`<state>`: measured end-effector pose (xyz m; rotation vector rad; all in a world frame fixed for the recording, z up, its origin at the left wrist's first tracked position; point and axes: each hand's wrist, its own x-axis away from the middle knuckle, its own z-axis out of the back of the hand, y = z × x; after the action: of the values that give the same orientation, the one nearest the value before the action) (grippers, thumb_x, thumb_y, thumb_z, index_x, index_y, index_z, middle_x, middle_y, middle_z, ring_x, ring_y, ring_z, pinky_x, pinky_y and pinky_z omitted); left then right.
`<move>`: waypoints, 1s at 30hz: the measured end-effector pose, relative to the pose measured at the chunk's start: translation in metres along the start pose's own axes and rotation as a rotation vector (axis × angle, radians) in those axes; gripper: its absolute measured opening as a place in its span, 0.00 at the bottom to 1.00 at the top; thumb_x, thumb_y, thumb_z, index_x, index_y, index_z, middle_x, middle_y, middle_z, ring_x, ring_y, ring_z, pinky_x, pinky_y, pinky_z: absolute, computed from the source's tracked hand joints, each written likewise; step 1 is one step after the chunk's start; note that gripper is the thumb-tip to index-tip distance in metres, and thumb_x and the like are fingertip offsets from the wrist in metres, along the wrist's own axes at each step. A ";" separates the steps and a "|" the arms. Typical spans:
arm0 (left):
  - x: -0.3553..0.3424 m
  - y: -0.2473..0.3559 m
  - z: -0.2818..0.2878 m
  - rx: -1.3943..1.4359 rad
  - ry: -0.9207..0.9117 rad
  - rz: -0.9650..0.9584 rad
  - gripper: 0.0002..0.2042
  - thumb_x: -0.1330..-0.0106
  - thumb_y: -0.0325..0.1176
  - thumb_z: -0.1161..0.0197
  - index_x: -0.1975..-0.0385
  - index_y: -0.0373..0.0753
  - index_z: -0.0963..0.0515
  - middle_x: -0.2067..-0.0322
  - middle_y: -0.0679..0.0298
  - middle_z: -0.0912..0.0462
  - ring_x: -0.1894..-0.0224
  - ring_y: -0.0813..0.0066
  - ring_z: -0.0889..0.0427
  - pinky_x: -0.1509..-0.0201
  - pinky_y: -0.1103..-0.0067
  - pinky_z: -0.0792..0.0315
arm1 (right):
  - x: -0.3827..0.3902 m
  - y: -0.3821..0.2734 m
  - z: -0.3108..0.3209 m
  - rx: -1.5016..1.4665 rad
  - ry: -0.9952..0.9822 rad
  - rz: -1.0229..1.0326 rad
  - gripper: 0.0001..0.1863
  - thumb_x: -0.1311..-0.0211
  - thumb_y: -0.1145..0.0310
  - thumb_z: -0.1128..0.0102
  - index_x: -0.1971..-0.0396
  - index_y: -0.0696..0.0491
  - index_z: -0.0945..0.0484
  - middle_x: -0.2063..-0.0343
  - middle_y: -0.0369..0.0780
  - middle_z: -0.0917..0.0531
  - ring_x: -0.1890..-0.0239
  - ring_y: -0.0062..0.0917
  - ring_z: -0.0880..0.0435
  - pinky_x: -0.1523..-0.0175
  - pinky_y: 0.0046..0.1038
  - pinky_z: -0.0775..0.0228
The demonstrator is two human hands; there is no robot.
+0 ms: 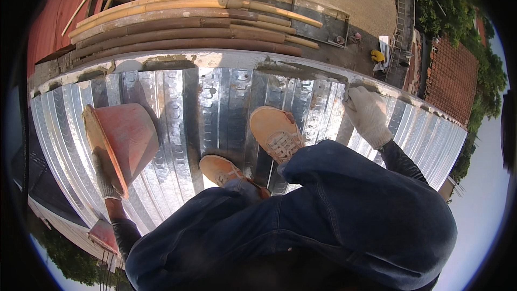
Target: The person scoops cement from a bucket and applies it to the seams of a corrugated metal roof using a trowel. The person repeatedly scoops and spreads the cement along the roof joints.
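A red bucket (126,134) lies tipped on the ribbed metal decking (215,102) at the left, its mouth facing left. My left hand (106,175), in a knitted glove, is closed on the bucket's rim. Far right, my gloved right hand (367,114) is closed around a small grey metal tool (346,94), mostly hidden by the fingers. It is at the wall's top edge (215,59), beside a strip of wet-looking grey mortar (301,71). The bucket's inside is mostly out of sight.
My shoes (276,132) stand on the decking between bucket and right hand. Bamboo poles (183,21) lie beyond the wall. Far below are a mixing trough (320,21) and a person in yellow (378,55). Another red container (103,235) sits at lower left.
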<state>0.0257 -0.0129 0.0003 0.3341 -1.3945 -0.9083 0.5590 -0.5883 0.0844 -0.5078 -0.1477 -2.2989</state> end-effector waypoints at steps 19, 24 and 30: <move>-0.021 -0.002 0.038 0.054 -0.085 0.003 0.38 0.14 0.62 0.44 0.16 0.38 0.34 0.23 0.63 0.26 0.22 0.67 0.29 0.15 0.71 0.40 | 0.035 -0.069 -0.018 -0.972 -0.237 -0.613 0.21 0.24 0.54 0.36 0.59 0.61 0.17 0.75 0.36 0.22 0.70 0.17 0.22 0.64 0.31 0.29; -0.019 0.001 0.035 0.064 -0.086 -0.039 0.39 0.15 0.62 0.43 0.16 0.39 0.34 0.23 0.63 0.26 0.23 0.67 0.29 0.16 0.71 0.40 | 0.032 -0.079 -0.032 -0.919 -0.254 -0.584 0.22 0.24 0.54 0.36 0.59 0.62 0.17 0.76 0.36 0.22 0.70 0.18 0.23 0.65 0.31 0.29; -0.017 0.000 0.035 0.086 -0.085 -0.050 0.39 0.15 0.63 0.42 0.16 0.39 0.33 0.24 0.64 0.26 0.23 0.67 0.29 0.16 0.71 0.39 | 0.020 -0.090 -0.035 -0.871 -0.267 -0.525 0.22 0.24 0.54 0.36 0.58 0.63 0.17 0.76 0.36 0.22 0.71 0.18 0.23 0.65 0.32 0.29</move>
<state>-0.0059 0.0098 -0.0047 0.4007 -1.5123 -0.9145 0.4720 -0.5472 0.0650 -1.3427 0.7039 -2.7196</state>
